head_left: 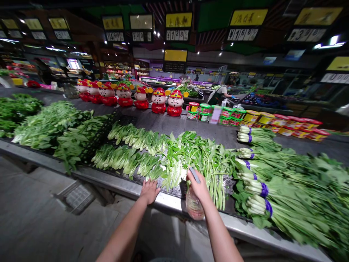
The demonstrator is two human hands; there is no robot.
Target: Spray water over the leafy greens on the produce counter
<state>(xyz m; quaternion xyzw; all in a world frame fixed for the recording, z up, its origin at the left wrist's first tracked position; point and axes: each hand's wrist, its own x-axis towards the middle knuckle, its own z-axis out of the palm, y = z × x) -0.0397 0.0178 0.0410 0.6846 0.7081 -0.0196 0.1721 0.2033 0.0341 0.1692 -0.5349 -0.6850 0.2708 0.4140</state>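
Observation:
My right hand [198,185] is wrapped round the neck of a clear spray bottle [194,204] with a grey top, held over the front edge of the display. Behind the bottle lie loose leafy green stems [203,153]. My left hand [149,191] rests with fingers spread at the metal front rail, its fingertips by the bok choy [148,164]. The bok choy lies in two rows on a perforated dark surface. What the bottle holds is hard to make out.
Bundled greens with purple ties [256,207] fill the right side. Leafy greens [49,123] lie left beside a black crate edge. Red figurine jars [174,103] and stacked tubs [251,116] line the back. A person [218,95] bends beyond. The metal rail [169,200] runs along the front.

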